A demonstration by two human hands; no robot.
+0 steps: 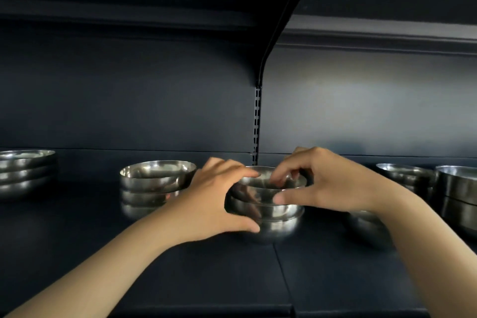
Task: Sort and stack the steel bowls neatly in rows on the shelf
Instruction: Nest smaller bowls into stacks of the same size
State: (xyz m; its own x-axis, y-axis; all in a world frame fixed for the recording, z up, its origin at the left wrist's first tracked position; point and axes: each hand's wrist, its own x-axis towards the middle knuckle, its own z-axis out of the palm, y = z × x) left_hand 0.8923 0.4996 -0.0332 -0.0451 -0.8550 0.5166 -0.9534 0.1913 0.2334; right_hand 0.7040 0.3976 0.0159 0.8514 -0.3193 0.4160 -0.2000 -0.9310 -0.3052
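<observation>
Hands meet at the centre of the frame around a small stack of round polished steel bowls [268,214] standing on the dark matte shelf [180,266]. The left hand [214,201] wraps the side of the stack, probably to steady it, while the right hand [320,183] pinches the rim of the top bowl between thumb and fingers [280,179], likely to seat it straight. The smooth, mirror-like walls look slippery. A wider stack of shallow steel bowls [154,186] stands at centre left, flat steel dishes [24,170] at the left edge, and more stacked steel bowls [454,196] at the right edge.
</observation>
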